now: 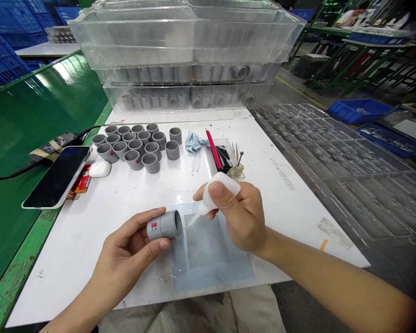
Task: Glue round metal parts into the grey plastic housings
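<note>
My left hand (131, 249) is closed around a grey cylinder (162, 225) with a red mark and dark characters on its side. The cylinder lies tilted sideways, its open end facing right. In my right hand (239, 212) is a white squeeze bottle (220, 188), tipped so its thin nozzle points down and left. The nozzle tip is close to the rim of the cylinder; whether they touch I cannot tell. Beneath both hands lies a light blue sheet (213, 277) on the white table (142, 189). Several similar grey cylinders (151, 163) stand upright in a group behind my left hand.
Clear plastic trays (190, 41) are stacked at the back, the lower ones holding grey cylinders. A phone (57, 178) and white case (100, 169) lie left. A red pen-like tool (213, 149) and blue cloth (194, 142) sit behind the bottle. Compartment trays (333, 157) are right.
</note>
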Action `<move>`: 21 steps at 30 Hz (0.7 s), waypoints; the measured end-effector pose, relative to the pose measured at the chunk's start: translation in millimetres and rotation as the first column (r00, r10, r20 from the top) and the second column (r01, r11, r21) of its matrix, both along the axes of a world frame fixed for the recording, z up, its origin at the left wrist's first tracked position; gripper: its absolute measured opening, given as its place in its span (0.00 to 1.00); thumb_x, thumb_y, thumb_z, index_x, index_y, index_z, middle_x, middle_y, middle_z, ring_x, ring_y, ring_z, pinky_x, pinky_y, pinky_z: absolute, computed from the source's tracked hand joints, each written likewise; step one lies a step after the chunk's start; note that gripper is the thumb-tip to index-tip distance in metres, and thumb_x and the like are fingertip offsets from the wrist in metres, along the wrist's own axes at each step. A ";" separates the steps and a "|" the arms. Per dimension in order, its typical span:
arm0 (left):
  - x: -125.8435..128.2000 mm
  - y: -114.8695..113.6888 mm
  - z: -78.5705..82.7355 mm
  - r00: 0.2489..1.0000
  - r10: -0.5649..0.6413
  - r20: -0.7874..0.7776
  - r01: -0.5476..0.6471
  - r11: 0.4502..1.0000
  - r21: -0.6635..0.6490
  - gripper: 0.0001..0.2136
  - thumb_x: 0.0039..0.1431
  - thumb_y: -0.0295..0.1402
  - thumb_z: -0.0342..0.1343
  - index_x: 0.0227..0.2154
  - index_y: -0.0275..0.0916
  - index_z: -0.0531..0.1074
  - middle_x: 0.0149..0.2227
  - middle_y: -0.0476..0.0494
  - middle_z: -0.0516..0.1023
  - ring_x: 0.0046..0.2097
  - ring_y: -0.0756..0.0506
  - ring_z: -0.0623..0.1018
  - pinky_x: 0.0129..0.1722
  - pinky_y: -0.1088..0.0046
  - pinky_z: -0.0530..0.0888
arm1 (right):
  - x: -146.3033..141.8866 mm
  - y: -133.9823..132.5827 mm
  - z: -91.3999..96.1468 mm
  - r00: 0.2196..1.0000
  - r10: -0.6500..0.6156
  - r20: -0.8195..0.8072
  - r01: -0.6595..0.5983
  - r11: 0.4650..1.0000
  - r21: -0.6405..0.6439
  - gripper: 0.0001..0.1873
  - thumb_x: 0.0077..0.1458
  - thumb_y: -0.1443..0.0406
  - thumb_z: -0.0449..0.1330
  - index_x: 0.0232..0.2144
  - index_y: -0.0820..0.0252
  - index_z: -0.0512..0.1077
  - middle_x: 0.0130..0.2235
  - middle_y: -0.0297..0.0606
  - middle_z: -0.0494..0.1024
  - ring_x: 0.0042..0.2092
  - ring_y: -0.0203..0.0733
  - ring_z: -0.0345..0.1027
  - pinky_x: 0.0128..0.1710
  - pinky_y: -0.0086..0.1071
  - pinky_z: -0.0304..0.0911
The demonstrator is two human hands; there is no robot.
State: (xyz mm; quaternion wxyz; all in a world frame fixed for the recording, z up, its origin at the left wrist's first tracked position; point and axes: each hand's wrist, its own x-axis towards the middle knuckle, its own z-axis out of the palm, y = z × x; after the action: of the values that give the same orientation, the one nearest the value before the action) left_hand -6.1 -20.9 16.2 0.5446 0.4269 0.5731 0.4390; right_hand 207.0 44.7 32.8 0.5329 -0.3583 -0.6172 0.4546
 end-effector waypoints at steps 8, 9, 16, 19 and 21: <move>-1.5 2.3 -12.9 0.995 -0.052 0.089 0.037 0.985 0.166 0.10 0.55 0.28 0.71 0.38 0.46 0.81 0.54 0.46 0.81 0.57 0.44 0.78 0.49 0.78 0.78 | 1.6 2.2 -3.3 0.996 -0.086 -0.031 0.087 0.994 0.069 0.22 0.66 0.51 0.61 0.30 0.61 0.81 0.30 0.38 0.81 0.24 0.34 0.71 0.22 0.29 0.67; -2.0 2.4 -12.9 0.994 -0.055 0.093 0.040 0.987 0.155 0.08 0.56 0.29 0.71 0.37 0.45 0.80 0.54 0.46 0.81 0.56 0.44 0.78 0.47 0.79 0.77 | 1.4 2.1 -3.9 0.997 -0.078 -0.005 0.078 0.992 0.099 0.22 0.66 0.52 0.61 0.29 0.61 0.80 0.28 0.38 0.81 0.24 0.35 0.71 0.22 0.30 0.66; -1.7 1.4 -7.9 0.993 -0.064 0.103 0.055 0.994 0.092 0.06 0.58 0.30 0.69 0.32 0.43 0.77 0.54 0.46 0.81 0.52 0.46 0.79 0.47 0.78 0.77 | -1.1 2.3 -5.6 0.993 -0.088 0.073 0.067 0.966 0.251 0.22 0.69 0.55 0.59 0.26 0.61 0.77 0.24 0.36 0.77 0.24 0.35 0.71 0.23 0.31 0.66; -1.2 1.5 -7.9 0.992 -0.077 0.098 0.067 0.993 0.101 0.06 0.59 0.30 0.69 0.32 0.44 0.77 0.54 0.49 0.81 0.51 0.48 0.79 0.47 0.80 0.76 | -1.5 2.8 -6.0 0.994 -0.086 0.073 0.064 0.962 0.266 0.20 0.69 0.56 0.59 0.29 0.61 0.79 0.28 0.36 0.79 0.25 0.34 0.71 0.25 0.30 0.67; -1.3 1.6 -8.3 0.993 -0.081 0.090 0.072 0.992 0.104 0.06 0.59 0.30 0.69 0.32 0.45 0.77 0.54 0.49 0.81 0.50 0.49 0.79 0.47 0.80 0.75 | -1.7 3.2 -6.3 0.994 -0.081 0.072 0.058 0.960 0.273 0.20 0.69 0.55 0.59 0.29 0.61 0.78 0.27 0.36 0.79 0.25 0.34 0.71 0.24 0.30 0.66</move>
State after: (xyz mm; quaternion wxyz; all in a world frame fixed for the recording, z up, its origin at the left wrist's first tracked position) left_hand -7.4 -19.4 7.9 0.5652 0.4544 0.5072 0.4656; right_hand 205.4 47.9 26.5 0.5666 -0.3220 -0.6819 0.3320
